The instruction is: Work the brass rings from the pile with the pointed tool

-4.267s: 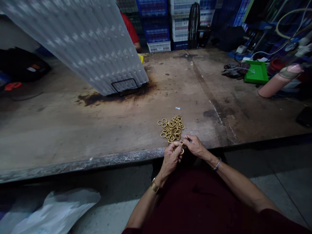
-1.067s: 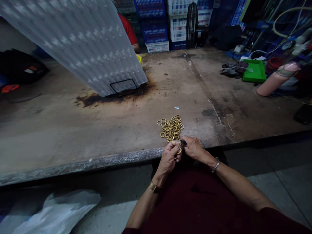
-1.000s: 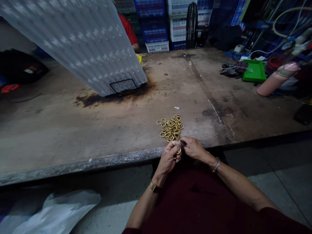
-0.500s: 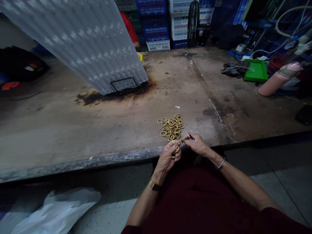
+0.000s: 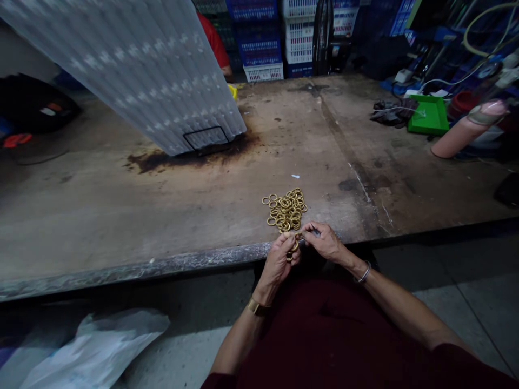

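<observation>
A pile of brass-coloured rings (image 5: 286, 210) lies on the wooden table (image 5: 203, 210) near its front edge. Just in front of the pile, my left hand (image 5: 281, 256) is closed on several brass rings (image 5: 294, 247), which show between its fingers. My right hand (image 5: 324, 241) touches the same spot from the right, its fingers pinched round a small dark pointed tool (image 5: 315, 231). The tool's tip is too small to make out against the rings. The fingertips of both hands nearly meet over the table edge.
A tall stack of translucent ribbed tubes or sheets (image 5: 162, 81) leans in a black wire holder (image 5: 206, 140). At the right are a green tray (image 5: 430, 116) and a pink cylinder (image 5: 466, 132). Behind the table, a person's red sleeve (image 5: 214, 43) shows beside stacked crates (image 5: 259, 43).
My right hand has turned slightly, and the dark tool in its fingers now lies lower and shows less. My left hand stays almost in place with its rings.
</observation>
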`<control>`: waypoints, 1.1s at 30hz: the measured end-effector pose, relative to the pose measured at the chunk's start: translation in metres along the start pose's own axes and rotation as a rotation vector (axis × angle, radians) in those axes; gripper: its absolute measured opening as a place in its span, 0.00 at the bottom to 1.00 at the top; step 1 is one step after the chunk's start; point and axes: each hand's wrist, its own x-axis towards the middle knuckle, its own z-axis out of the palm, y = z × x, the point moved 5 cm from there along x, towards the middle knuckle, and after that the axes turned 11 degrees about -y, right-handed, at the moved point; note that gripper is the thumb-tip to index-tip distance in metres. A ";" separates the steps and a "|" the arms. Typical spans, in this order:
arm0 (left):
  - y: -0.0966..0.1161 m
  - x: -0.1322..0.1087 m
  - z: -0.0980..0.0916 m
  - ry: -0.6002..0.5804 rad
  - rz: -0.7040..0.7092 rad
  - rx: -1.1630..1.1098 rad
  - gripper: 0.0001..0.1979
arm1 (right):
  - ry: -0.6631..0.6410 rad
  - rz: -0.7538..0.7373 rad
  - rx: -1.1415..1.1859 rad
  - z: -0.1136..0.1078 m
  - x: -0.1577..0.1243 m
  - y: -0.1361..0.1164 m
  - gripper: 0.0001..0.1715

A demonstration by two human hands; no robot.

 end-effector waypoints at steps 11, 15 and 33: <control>0.008 -0.003 -0.012 0.227 0.113 0.366 0.20 | 0.037 0.068 0.023 -0.007 0.005 0.008 0.10; 0.012 -0.004 -0.007 0.223 0.135 0.411 0.17 | 0.015 0.202 0.149 -0.006 0.005 0.017 0.11; -0.002 0.001 0.003 0.095 0.118 0.449 0.17 | -0.054 0.307 0.565 0.006 -0.001 0.022 0.15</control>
